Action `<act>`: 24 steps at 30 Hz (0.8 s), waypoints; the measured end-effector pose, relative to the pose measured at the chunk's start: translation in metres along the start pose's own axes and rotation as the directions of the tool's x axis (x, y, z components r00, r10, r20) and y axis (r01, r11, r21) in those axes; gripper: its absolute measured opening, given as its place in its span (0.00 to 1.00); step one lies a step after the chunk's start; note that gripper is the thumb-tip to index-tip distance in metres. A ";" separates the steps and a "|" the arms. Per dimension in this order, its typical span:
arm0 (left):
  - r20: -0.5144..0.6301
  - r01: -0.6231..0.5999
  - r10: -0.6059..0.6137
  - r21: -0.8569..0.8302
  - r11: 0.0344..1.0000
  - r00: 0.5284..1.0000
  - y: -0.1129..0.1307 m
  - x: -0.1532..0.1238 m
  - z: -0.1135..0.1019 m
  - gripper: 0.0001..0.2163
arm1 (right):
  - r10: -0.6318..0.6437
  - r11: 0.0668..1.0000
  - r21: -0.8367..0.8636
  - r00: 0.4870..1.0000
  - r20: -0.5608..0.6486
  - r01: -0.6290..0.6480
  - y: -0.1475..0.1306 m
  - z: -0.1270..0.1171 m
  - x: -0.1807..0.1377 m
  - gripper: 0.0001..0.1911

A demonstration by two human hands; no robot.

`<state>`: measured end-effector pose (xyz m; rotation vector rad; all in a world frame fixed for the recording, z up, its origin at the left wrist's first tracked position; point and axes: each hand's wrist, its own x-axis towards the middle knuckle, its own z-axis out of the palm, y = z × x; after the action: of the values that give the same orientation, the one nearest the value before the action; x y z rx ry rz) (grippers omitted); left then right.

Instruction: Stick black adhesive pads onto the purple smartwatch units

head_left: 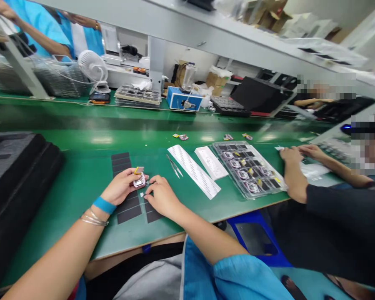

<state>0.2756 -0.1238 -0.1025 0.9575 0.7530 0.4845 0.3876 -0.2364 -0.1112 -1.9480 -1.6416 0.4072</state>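
My left hand (123,186) is closed around a small electronic module (139,180) with a silvery-pink rim. A yellow-edged tan flap (139,170) sticks up from it. My right hand (162,197) is just to its right, fingers bent, with thumb and index fingertip apart. By the thumb tip is a tiny white square (141,194); whether the thumb touches it I cannot tell. Beneath both hands lie strips of black rectangular pads (129,212). Tweezers (174,166) rest on the green mat beside a long white printed sheet (193,171).
Right of the sheet are a white box (211,162) and a clear tray (248,196) of modules. A co-worker's hands (292,155) work beyond it. Black foam blocks (25,191) stand at the left. Several loose modules (183,137) lie farther back, before a shelf with a fan (93,66).
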 end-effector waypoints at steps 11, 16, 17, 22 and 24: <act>-0.007 0.045 -0.044 0.086 0.995 0.999 0.000 0.006 -0.007 0.11 | -0.096 0.970 -0.220 0.995 0.038 0.102 0.003 0.007 -0.001 0.06; 0.015 0.011 -0.013 0.120 0.993 1.000 0.000 0.006 -0.005 0.13 | -0.357 0.911 -0.253 0.930 -0.084 0.327 -0.010 -0.011 -0.020 0.09; 0.020 -0.006 0.004 0.118 0.993 1.000 0.001 0.004 -0.003 0.13 | -0.430 0.888 -0.228 0.896 -0.110 0.399 -0.014 -0.020 -0.020 0.10; 0.007 -0.127 0.127 0.080 0.989 0.992 0.000 -0.004 0.008 0.15 | -0.435 0.853 0.137 0.831 -0.348 0.504 -0.009 -0.068 0.010 0.05; -0.017 -0.136 0.137 0.069 0.988 0.990 -0.001 -0.004 0.009 0.15 | -0.328 0.801 0.400 0.886 -0.327 0.445 0.003 -0.068 0.029 0.04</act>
<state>0.2799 -0.1327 -0.0987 1.0727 0.7302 0.5931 0.4343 -0.2239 -0.0549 -1.2112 -1.5554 0.3420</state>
